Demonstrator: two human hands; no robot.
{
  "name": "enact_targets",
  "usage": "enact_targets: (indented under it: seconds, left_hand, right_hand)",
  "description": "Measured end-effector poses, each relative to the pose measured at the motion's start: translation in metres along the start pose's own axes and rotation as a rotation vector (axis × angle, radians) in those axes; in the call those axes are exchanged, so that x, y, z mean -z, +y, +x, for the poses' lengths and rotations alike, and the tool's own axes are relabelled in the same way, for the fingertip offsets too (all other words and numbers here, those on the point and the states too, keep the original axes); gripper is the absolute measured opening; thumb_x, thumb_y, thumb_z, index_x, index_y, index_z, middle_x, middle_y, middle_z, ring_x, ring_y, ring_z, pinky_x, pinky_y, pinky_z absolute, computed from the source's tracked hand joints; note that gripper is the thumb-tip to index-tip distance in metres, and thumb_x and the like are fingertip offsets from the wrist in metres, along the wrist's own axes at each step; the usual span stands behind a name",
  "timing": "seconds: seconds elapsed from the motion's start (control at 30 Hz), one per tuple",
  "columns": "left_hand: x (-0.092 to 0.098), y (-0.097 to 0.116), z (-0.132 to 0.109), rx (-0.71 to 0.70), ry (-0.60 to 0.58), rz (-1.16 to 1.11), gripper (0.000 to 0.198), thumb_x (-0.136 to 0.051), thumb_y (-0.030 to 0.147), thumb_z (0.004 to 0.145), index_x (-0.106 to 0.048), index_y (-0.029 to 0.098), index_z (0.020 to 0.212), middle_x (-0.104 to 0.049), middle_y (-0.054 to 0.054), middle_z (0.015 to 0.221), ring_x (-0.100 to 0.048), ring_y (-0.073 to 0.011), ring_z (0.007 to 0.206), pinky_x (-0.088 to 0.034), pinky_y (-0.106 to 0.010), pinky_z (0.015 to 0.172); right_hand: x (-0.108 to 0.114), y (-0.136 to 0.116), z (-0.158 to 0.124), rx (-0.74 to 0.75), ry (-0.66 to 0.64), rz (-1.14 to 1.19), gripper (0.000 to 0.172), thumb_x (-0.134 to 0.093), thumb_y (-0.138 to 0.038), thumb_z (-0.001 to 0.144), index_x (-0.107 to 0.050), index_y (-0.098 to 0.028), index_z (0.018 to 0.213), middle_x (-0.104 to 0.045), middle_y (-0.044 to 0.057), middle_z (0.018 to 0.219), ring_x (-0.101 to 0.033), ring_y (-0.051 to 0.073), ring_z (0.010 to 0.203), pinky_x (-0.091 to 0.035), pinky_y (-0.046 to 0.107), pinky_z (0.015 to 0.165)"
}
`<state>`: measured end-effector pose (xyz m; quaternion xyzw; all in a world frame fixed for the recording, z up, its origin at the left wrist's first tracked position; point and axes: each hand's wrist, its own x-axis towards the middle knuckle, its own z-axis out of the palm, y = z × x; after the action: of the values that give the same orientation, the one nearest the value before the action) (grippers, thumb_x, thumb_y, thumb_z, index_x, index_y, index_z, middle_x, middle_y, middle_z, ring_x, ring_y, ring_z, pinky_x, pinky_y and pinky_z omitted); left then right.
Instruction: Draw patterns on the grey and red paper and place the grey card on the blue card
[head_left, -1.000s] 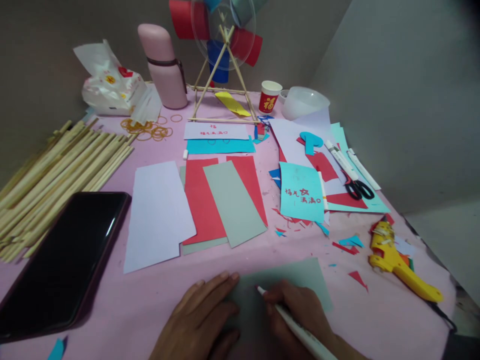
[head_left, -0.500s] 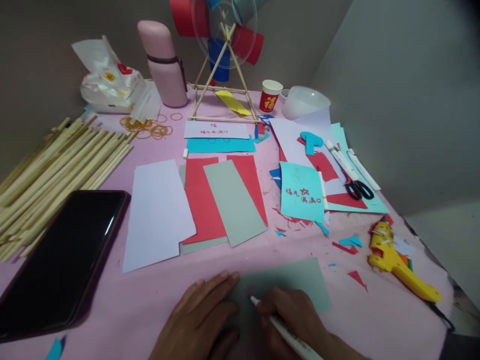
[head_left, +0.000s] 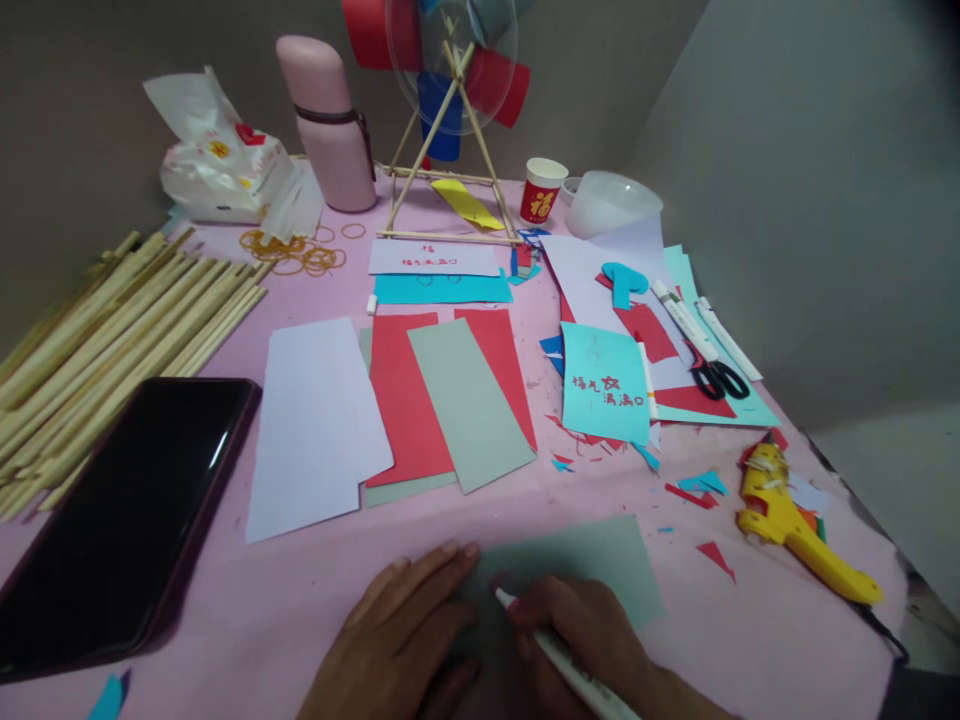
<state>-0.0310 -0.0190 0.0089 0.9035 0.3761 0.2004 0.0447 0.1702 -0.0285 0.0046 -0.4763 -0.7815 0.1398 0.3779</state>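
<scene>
Near the front of the table lies a grey-green sheet of paper (head_left: pixel 607 555). My left hand (head_left: pixel 401 630) rests flat on its left part, fingers stretched out. In my right hand (head_left: pixel 581 640) is a white marker (head_left: pixel 574 675), gripped like a pen, its tip on or just above the paper beside my left fingertips. A faint dark mark shows at the tip. Behind my hands lie a white sheet (head_left: pixel 307 430), red sheets (head_left: pixel 409 400) and another grey strip (head_left: pixel 472 410). To their right is a light-blue piece (head_left: pixel 607 365) with red handwritten characters.
A phone (head_left: pixel 127 520) and bamboo sticks (head_left: pixel 142 340) lie on the left. A yellow glue gun (head_left: pixel 795 540) with a cord and black-handled scissors (head_left: pixel 716 375) lie right. At the back stand a pink bottle (head_left: pixel 334 130), a stick frame (head_left: pixel 420 185) and a paper cup (head_left: pixel 541 190).
The marker tip has shifted slightly left and up across the grey-green paper. My left hand stays in place.
</scene>
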Motion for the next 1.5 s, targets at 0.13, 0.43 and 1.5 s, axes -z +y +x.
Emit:
enact_targets:
  seconds: [0.13,0.43,1.5]
  left_hand:
    - [-0.001,-0.002,-0.001,-0.037,0.0,0.016,0.022,-0.052,0.032,0.082,-0.059,0.027,0.102,-0.053,0.003,0.133,-0.051,-0.0169,0.119,-0.051,-0.034,0.087]
    - [0.005,-0.001,0.001,-0.027,-0.046,0.033,0.021,-0.056,0.033,0.08,-0.059,0.026,0.1,-0.057,0.0,0.129,-0.056,-0.0193,0.114,-0.055,-0.038,0.083]
    - [0.013,0.011,0.005,0.164,-0.12,-0.085,0.015,-0.051,0.031,0.085,-0.056,0.031,0.098,-0.055,0.002,0.13,-0.051,-0.0169,0.118,-0.047,-0.039,0.095]
  right_hand:
    - [0.0,-0.002,0.001,-0.014,-0.034,-0.047,0.012,-0.04,-0.014,0.073,-0.048,-0.023,0.073,-0.056,-0.005,0.046,-0.05,0.011,0.036,-0.032,0.022,0.04]
    - [-0.005,-0.002,-0.001,-0.035,0.017,-0.065,0.016,-0.036,-0.011,0.07,-0.046,-0.024,0.069,-0.055,-0.005,0.042,-0.049,0.011,0.032,-0.029,0.023,0.039]
    - [0.046,0.02,-0.006,-0.634,-0.099,0.414,0.014,-0.046,-0.026,0.083,-0.048,-0.023,0.07,-0.039,-0.007,0.05,-0.037,0.011,0.044,-0.03,0.019,0.04]
